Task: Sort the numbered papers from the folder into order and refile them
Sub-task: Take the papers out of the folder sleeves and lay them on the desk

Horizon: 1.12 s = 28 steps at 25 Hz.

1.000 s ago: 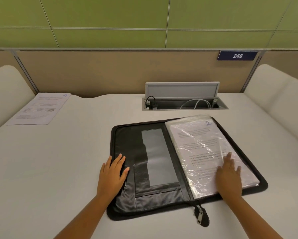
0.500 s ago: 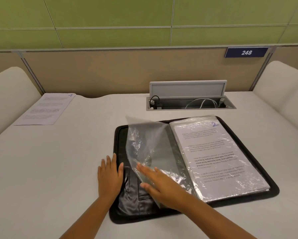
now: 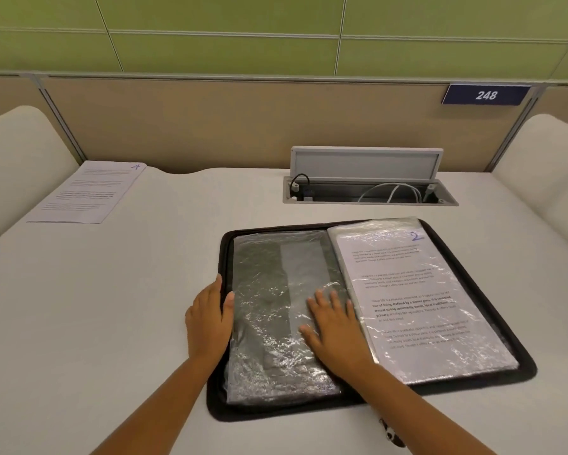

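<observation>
A black zip folder (image 3: pixel 492 257) lies open on the white desk. Its right half holds plastic sleeves, the top one showing a printed page marked 2 (image 3: pixel 417 290). An empty clear sleeve (image 3: pixel 269 310) lies flat over the left half. My right hand (image 3: pixel 333 326) presses flat on that sleeve near the spine, fingers straight. My left hand (image 3: pixel 208 318) rests flat on the folder's left edge, thumb on the sleeve. A loose sheet marked 4 (image 3: pixel 88 192) lies at the desk's far left.
An open cable hatch (image 3: pixel 368 188) with plugs and a white cable is set in the desk behind the folder. A beige partition with a 248 sign (image 3: pixel 486 95) stands at the back. White curved side panels flank the desk.
My right hand left the page marked 2, turned an empty sleeve over to the left half and now presses it flat. My left hand stayed at the folder's left edge.
</observation>
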Each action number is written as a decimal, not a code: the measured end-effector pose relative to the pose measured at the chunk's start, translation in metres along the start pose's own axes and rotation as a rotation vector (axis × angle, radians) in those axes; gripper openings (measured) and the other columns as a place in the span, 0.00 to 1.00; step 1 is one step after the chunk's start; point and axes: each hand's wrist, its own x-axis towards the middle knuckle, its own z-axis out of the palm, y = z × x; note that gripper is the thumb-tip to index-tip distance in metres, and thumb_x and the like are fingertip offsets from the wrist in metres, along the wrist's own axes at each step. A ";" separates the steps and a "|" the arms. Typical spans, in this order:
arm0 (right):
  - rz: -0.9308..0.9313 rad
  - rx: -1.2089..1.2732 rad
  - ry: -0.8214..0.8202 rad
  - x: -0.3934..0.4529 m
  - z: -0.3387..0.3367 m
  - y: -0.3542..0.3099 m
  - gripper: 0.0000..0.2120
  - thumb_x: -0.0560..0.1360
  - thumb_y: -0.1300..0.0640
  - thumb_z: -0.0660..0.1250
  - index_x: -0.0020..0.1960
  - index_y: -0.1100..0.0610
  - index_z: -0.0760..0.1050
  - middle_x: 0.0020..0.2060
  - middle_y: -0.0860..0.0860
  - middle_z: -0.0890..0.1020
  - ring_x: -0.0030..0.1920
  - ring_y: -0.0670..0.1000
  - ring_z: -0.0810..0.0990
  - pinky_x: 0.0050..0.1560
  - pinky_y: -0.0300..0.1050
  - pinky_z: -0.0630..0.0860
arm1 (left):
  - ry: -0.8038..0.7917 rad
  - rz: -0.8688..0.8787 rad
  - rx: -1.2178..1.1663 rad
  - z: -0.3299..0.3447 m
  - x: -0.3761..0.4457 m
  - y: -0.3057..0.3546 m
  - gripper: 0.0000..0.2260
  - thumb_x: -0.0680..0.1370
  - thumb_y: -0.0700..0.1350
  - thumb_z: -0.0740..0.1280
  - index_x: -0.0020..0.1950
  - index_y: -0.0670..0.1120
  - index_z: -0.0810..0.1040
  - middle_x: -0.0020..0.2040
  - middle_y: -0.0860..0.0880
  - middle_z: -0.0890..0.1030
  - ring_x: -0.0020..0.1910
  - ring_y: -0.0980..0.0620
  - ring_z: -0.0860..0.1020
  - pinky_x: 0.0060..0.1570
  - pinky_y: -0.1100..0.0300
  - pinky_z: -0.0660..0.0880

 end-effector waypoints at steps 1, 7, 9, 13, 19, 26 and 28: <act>-0.035 -0.019 -0.010 0.000 0.004 -0.010 0.39 0.72 0.33 0.30 0.76 0.51 0.44 0.75 0.51 0.44 0.75 0.56 0.41 0.71 0.55 0.36 | -0.032 0.039 0.002 0.001 0.002 0.000 0.31 0.78 0.62 0.46 0.73 0.45 0.64 0.67 0.44 0.72 0.67 0.44 0.69 0.65 0.45 0.65; -0.229 -0.033 -0.136 0.004 0.024 -0.067 0.30 0.81 0.43 0.38 0.68 0.53 0.72 0.67 0.51 0.73 0.69 0.52 0.67 0.62 0.52 0.73 | -0.119 0.143 0.079 0.006 0.012 -0.004 0.31 0.77 0.62 0.44 0.76 0.47 0.57 0.75 0.48 0.61 0.73 0.48 0.59 0.69 0.46 0.58; -0.423 0.068 -0.161 0.013 0.010 -0.066 0.26 0.81 0.46 0.42 0.72 0.55 0.66 0.72 0.52 0.67 0.73 0.51 0.61 0.73 0.50 0.60 | -0.208 0.331 0.173 0.008 0.012 -0.004 0.28 0.79 0.61 0.45 0.76 0.50 0.54 0.76 0.51 0.56 0.74 0.51 0.55 0.69 0.45 0.57; -0.304 0.233 -0.028 0.044 -0.029 -0.017 0.16 0.81 0.54 0.54 0.67 0.53 0.70 0.64 0.51 0.74 0.65 0.49 0.71 0.68 0.51 0.68 | -0.280 0.427 0.259 0.012 0.016 -0.008 0.28 0.79 0.63 0.38 0.76 0.54 0.51 0.75 0.55 0.54 0.74 0.57 0.49 0.71 0.48 0.53; 0.173 0.140 0.191 0.104 -0.080 0.066 0.26 0.80 0.59 0.58 0.76 0.51 0.54 0.73 0.56 0.62 0.72 0.56 0.64 0.62 0.48 0.70 | -0.336 0.431 0.294 0.016 0.016 -0.010 0.28 0.77 0.65 0.38 0.74 0.58 0.55 0.74 0.60 0.55 0.74 0.54 0.50 0.71 0.50 0.46; 0.237 -0.154 0.048 0.127 -0.076 0.105 0.25 0.80 0.60 0.58 0.75 0.50 0.58 0.72 0.55 0.65 0.74 0.59 0.57 0.67 0.57 0.66 | -0.322 0.420 0.256 0.015 0.015 -0.010 0.31 0.76 0.67 0.36 0.74 0.57 0.56 0.73 0.60 0.55 0.74 0.55 0.50 0.71 0.50 0.45; 0.237 -0.131 0.085 0.130 -0.077 0.102 0.22 0.80 0.60 0.58 0.73 0.51 0.63 0.68 0.54 0.72 0.73 0.59 0.60 0.67 0.56 0.66 | -0.317 0.418 0.254 0.016 0.016 -0.011 0.30 0.77 0.66 0.37 0.74 0.57 0.57 0.73 0.60 0.56 0.74 0.55 0.51 0.71 0.50 0.46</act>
